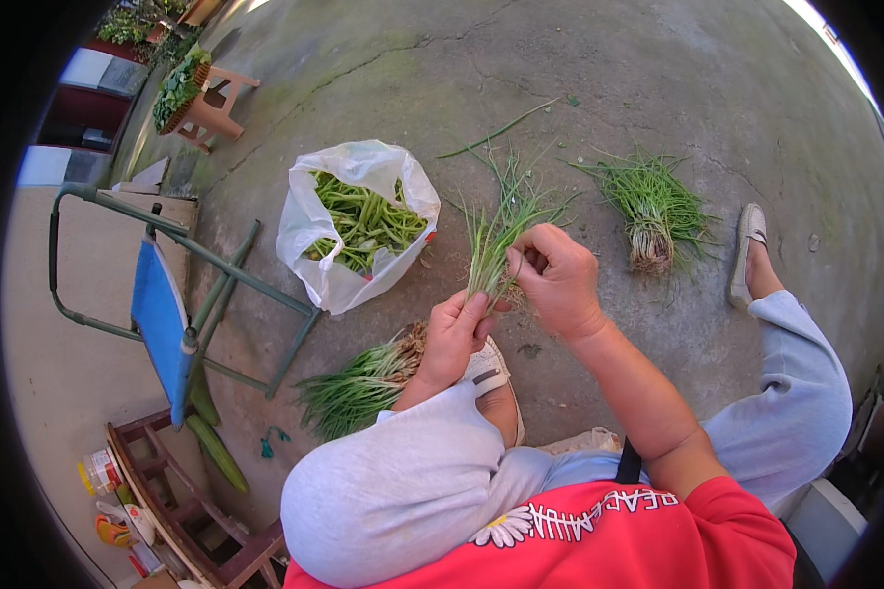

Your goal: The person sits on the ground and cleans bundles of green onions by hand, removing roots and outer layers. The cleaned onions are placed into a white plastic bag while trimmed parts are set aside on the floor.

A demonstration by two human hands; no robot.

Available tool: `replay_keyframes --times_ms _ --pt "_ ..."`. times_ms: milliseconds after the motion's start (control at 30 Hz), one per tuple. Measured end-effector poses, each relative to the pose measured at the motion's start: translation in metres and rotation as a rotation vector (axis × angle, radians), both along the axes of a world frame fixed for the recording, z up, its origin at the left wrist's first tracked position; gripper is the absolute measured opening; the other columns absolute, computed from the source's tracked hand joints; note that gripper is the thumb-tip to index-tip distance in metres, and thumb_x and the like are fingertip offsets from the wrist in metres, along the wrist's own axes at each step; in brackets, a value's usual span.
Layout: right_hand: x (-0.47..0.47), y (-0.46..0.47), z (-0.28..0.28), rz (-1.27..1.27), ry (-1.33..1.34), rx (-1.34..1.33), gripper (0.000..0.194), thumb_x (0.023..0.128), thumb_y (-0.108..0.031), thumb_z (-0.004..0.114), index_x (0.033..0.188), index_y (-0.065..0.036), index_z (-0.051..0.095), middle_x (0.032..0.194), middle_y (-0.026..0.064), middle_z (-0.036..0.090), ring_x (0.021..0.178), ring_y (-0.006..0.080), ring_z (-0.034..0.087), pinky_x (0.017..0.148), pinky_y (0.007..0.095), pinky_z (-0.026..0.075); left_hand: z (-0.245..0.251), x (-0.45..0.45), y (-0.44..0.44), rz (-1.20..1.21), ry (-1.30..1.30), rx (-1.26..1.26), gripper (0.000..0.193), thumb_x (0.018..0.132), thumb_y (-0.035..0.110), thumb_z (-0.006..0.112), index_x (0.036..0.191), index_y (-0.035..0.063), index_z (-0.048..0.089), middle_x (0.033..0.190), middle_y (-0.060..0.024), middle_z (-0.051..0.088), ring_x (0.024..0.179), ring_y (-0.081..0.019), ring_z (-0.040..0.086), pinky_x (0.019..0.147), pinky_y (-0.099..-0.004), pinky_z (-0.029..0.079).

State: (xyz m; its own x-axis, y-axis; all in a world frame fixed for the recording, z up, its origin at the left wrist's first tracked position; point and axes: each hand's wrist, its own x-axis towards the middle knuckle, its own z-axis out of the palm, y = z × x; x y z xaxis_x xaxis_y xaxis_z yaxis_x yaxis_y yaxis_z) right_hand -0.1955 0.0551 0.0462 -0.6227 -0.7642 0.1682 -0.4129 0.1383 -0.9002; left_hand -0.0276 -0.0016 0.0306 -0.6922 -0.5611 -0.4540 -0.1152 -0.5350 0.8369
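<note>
My left hand (pixel 453 335) grips a small bunch of thin spring onions (pixel 484 254) by the lower stems, with the green tops pointing away from me. My right hand (pixel 560 283) is beside it, thumb and forefinger pinched on a thin strand at the bunch's right side. More loose green leaves (pixel 527 195) lie on the concrete just beyond, partly hidden by the held bunch. A bundle of spring onions (pixel 652 213) with pale roots rests to the right. Another rooted bundle (pixel 361 390) lies left of my shoe, partly behind my left forearm.
An open white plastic bag (pixel 313 280) of green beans (pixel 372 213) stands left of my hands. Farther left are a folding chair (pixel 158 309) with blue fabric, long green gourds (pixel 221 456) and a wooden frame (pixel 191 508). A plastic stool (pixel 217 110) bears a basket of leafy greens (pixel 180 85).
</note>
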Motion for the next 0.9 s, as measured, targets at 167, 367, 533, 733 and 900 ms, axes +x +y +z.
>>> replay_keyframes --times_ms 167,367,533,733,900 --pt "-0.056 0.004 -0.026 -0.179 -0.111 -0.003 0.010 0.081 -0.006 0.068 0.090 -0.004 0.066 0.080 0.0028 0.063 0.060 0.0094 0.057 0.058 0.0260 0.047 0.006 0.001 -0.003 0.032 0.031 0.031 0.035 0.104 0.027 0.045 0.102 -0.0027 0.063 0.059 0.0040 0.042 0.046 -0.0025 0.030 0.042 -0.0191 0.025" --pt "-0.031 0.001 0.002 0.119 -0.490 -0.048 0.019 0.081 -0.005 0.070 0.100 -0.001 0.066 0.086 0.0020 0.062 0.065 0.0055 0.054 0.061 0.0229 0.047 0.003 -0.002 -0.001 0.035 0.014 0.025 0.035 0.104 0.028 0.047 0.102 -0.0024 0.064 0.059 0.0038 0.043 0.046 -0.0025 0.030 0.042 -0.0191 0.024" --pt "-0.009 -0.001 -0.008 0.310 -0.557 0.022 0.016 0.081 -0.003 0.071 0.095 -0.001 0.065 0.082 0.0006 0.058 0.066 0.0058 0.052 0.060 0.0224 0.045 -0.001 -0.001 0.000 0.013 -0.012 -0.009 0.034 0.103 0.027 0.049 0.102 -0.0020 0.066 0.060 0.0044 0.046 0.048 -0.0021 0.032 0.044 -0.0186 0.024" --pt "-0.015 0.002 -0.017 0.058 -0.290 -0.041 0.014 0.081 -0.004 0.070 0.094 -0.003 0.066 0.082 0.0054 0.060 0.066 0.0119 0.056 0.060 0.0253 0.046 -0.003 0.002 -0.003 -0.011 -0.156 -0.561 0.019 0.098 0.018 0.058 0.096 0.0018 0.066 0.068 -0.0018 0.056 0.058 -0.0154 0.051 0.052 -0.0278 0.037" --pt "-0.078 0.025 -0.033 0.187 0.259 0.650 0.032 0.083 -0.022 0.072 0.108 -0.003 0.065 0.099 0.0098 0.066 0.087 0.0202 0.065 0.078 0.0339 0.052 0.005 0.006 -0.007 -0.013 -0.293 -1.231 0.012 0.091 0.010 0.063 0.101 0.0023 0.064 0.079 -0.0152 0.058 0.069 -0.0330 0.060 0.064 -0.0391 0.048"
